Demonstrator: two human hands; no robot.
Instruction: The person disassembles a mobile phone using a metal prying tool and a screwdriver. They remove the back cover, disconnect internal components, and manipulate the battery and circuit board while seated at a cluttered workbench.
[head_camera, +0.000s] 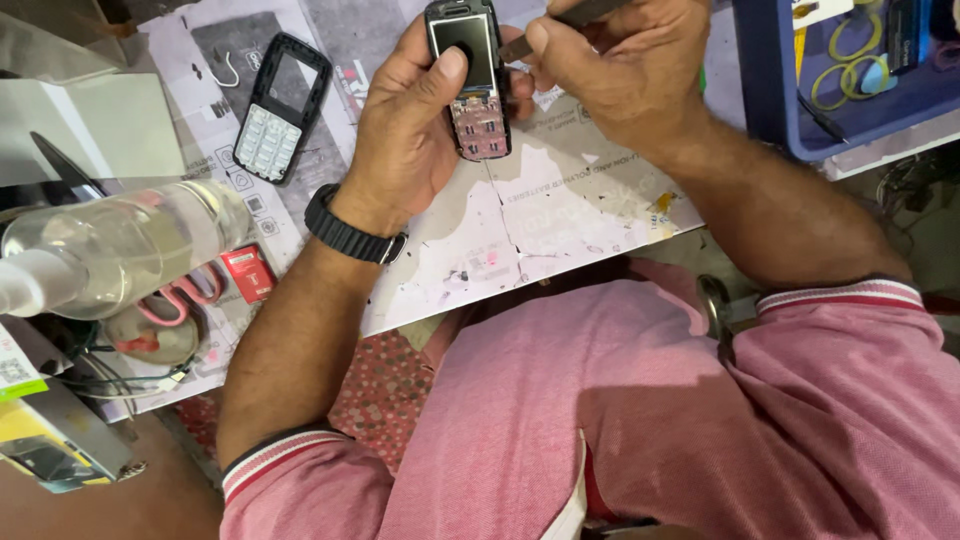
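Observation:
My left hand (405, 125) grips an opened small mobile phone (470, 75) with its front cover off, so the screen and bare keypad board show; my thumb rests beside the screen. My right hand (620, 65) holds a thin dark tool (575, 15) whose tip meets the phone's right edge. The phone's black front cover with a white keypad (278, 108) lies on the paper-covered table (560, 210), left of my left hand. A black band sits on my left wrist.
A clear plastic bottle (110, 250) lies at the left, over pink-handled scissors (185, 295). A small red battery (248, 272) is beside them. A blue tray (770, 90) with cables stands at top right. Wires and a boxed item lie at bottom left.

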